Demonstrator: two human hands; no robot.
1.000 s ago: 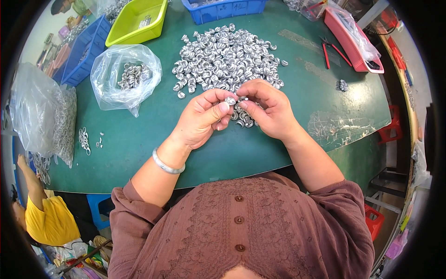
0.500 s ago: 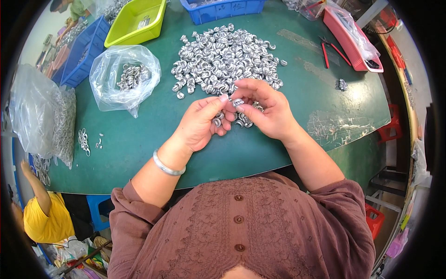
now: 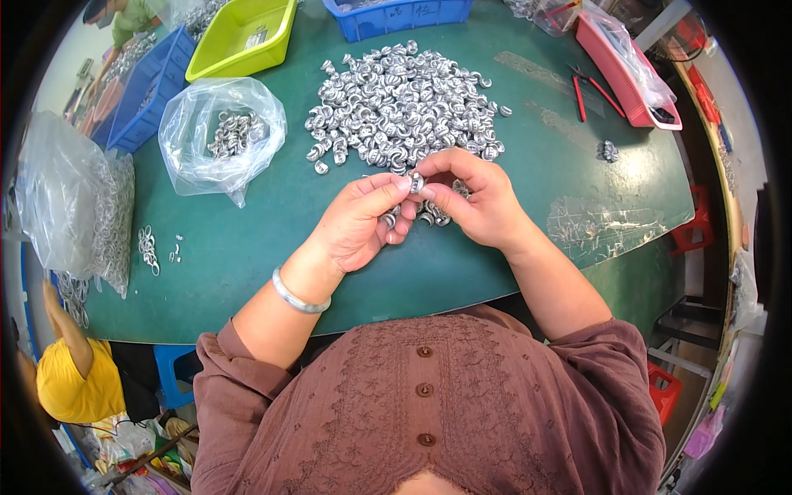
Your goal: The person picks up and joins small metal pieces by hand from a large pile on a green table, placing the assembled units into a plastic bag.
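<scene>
A small curved silver metal piece [image 3: 417, 183] is pinched between the fingertips of my two hands, just below a big pile of similar pieces [image 3: 404, 107] on the green table. My left hand [image 3: 363, 213], with a pale bangle [image 3: 299, 293] on its wrist, grips it between thumb and forefinger. More shiny metal shows by that hand's curled lower fingers. My right hand [image 3: 478, 205] holds the piece from the other side, thumb and forefinger closed on it. Under my right hand lie several more metal pieces [image 3: 435, 214], partly hidden by the fingers.
An open clear bag [image 3: 177, 157] of metal parts stands left of the pile, near a fuller bag [image 3: 111, 214]. Beyond are a lime-green tray [image 3: 239, 66] and a blue bin [image 3: 404, 23]. Red-handled pliers [image 3: 580, 99] lie right, beside a pink basket [image 3: 606, 70]. A person in yellow [image 3: 78, 384] is lower left.
My right forefinger has come down and closed on the metal piece, and both hands now meet at it. The person in yellow has moved their arms slightly.
</scene>
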